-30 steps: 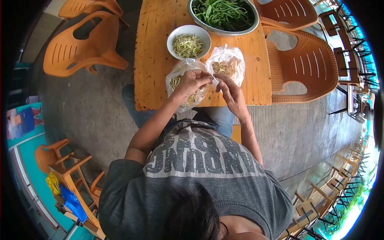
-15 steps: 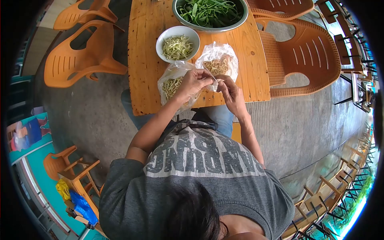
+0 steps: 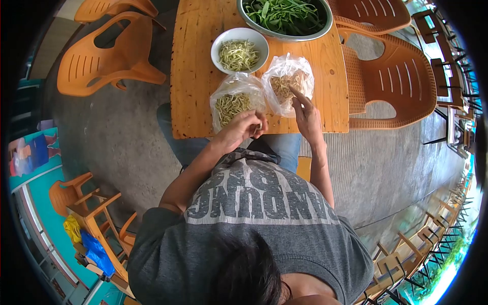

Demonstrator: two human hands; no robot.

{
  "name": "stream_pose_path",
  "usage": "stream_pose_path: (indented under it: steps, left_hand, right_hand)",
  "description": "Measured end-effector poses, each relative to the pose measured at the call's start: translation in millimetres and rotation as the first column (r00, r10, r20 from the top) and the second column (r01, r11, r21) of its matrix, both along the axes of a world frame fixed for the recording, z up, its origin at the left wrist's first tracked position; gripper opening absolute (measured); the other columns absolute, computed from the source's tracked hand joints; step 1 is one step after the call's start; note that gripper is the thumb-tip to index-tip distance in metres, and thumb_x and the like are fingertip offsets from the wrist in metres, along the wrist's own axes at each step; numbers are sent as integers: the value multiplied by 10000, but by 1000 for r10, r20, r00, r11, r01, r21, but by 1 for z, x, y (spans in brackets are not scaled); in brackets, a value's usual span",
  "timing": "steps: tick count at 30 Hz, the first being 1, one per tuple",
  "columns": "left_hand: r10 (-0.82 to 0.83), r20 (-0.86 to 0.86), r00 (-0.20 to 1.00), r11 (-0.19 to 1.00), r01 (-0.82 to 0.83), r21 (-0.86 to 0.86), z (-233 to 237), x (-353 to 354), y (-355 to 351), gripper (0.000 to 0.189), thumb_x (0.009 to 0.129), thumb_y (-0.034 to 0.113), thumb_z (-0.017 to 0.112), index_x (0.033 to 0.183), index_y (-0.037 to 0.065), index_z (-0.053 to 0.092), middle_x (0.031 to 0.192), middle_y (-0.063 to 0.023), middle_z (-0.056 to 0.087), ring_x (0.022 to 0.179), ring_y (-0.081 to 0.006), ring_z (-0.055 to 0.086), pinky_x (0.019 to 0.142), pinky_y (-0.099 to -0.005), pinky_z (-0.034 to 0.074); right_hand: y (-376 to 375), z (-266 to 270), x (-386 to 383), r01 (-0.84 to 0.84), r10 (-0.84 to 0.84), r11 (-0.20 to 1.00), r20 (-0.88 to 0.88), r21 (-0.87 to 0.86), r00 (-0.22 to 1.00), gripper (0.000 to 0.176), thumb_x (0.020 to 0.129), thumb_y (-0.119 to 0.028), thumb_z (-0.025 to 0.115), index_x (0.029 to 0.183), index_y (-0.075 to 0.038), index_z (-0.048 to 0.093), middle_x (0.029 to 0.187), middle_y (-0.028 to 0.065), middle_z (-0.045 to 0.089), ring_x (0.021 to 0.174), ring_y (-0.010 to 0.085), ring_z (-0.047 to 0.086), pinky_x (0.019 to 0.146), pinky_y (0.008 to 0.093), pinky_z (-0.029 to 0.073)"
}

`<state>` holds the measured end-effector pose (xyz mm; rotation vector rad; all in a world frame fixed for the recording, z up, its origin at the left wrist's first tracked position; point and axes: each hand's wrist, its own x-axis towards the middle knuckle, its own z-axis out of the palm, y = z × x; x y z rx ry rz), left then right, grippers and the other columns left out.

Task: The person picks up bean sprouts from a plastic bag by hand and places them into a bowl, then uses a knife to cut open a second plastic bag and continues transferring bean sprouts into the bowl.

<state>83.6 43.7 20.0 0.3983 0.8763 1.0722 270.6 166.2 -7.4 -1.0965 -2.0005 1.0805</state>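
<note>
My left hand is curled, its fingertips pinched together at the near edge of the left plastic bag. Something small and pale may be between them, but I cannot make it out. That bag holds bean sprouts. My right hand reaches over the near side of the right plastic bag, fingers stretched out and apart, the index finger at the brownish scraps inside. Behind the bags, a white bowl holds paler bean sprouts.
A metal basin of green leaves stands at the far end of the wooden table. Orange plastic chairs flank it, one on the left and one on the right. My lap is against the table's near edge.
My hands were together over the gap between the bags; now they are apart. The left has drawn back toward me, and the right has opened over the right bag. The view has shifted slightly.
</note>
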Motion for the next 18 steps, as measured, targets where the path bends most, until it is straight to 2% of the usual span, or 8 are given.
stream_pose_path:
  steps: [2, 4, 8, 9, 13, 14, 16, 18]
  left_hand:
    - [56, -4, 998, 996, -56, -62, 5, -12, -13, 204, 934, 272, 447, 868, 91, 517, 774, 5, 537, 653, -72, 472, 603, -202, 415]
    - [102, 0, 995, 992, -102, -74, 5, -29, -25, 236, 939, 311, 447, 852, 101, 510, 758, 17, 525, 631, -65, 462, 583, -198, 404]
    - [209, -371, 905, 977, -207, 45, 2, -64, -34, 270, 963, 301, 470, 782, 107, 519, 664, 53, 500, 530, -20, 415, 457, -162, 333]
    - [231, -357, 905, 971, -238, 23, 4, -69, -35, 248, 977, 265, 450, 895, 80, 593, 663, 66, 489, 535, -9, 409, 449, -155, 306]
    - [199, -507, 839, 980, -187, 75, 0, -85, -26, 321, 976, 206, 423, 1195, 42, 591, 687, 70, 475, 567, -6, 398, 481, -161, 323]
    - [225, -487, 844, 974, -210, 86, -3, -87, -23, 320, 973, 200, 419, 1189, 38, 591, 694, 65, 478, 571, -9, 400, 490, -163, 328]
    - [268, -446, 854, 963, -249, 103, -7, -87, -18, 317, 968, 189, 410, 1176, 31, 591, 707, 57, 482, 581, -13, 403, 508, -166, 338]
    - [290, -336, 896, 957, -267, 113, -12, -88, -18, 300, 965, 188, 405, 1129, 28, 598, 722, 47, 493, 589, -20, 413, 523, -172, 349]
  right_hand:
    - [-2, 15, -4, 51, -40, 988, 81, -143, 996, 258, 912, -190, 593, 1106, -27, 640, 770, 190, 646, 607, 279, 617, 577, 341, 473]
    - [-1, 5, -2, 57, -56, 998, 184, 0, 981, 234, 867, -180, 648, 1020, -3, 652, 721, 181, 636, 578, 270, 606, 552, 327, 467]
    - [-5, 6, -12, 137, -160, 985, 261, 103, 952, 218, 794, -161, 717, 883, 22, 639, 658, 158, 625, 541, 235, 596, 529, 309, 462]
    - [-10, 15, -20, 162, -176, 983, 205, 82, 963, 166, 784, -123, 713, 830, 12, 629, 661, 140, 630, 532, 217, 590, 522, 301, 460]
    - [-33, 29, -55, 27, -28, 1000, 79, 15, 996, 154, 783, -127, 718, 834, 2, 651, 692, 123, 646, 553, 202, 607, 542, 304, 476]
    - [-39, 27, -65, -38, 33, 997, 78, 73, 996, 160, 780, -129, 722, 821, 12, 659, 726, 133, 655, 576, 202, 619, 557, 309, 484]
    - [-50, 26, -87, -133, 135, 991, 75, -24, 988, 196, 765, -155, 735, 802, 22, 658, 751, 160, 654, 605, 255, 635, 572, 336, 490]
    - [-53, 11, -103, -144, 132, 987, 158, 70, 979, 222, 757, -184, 738, 805, 18, 658, 742, 167, 652, 619, 290, 637, 575, 356, 491]
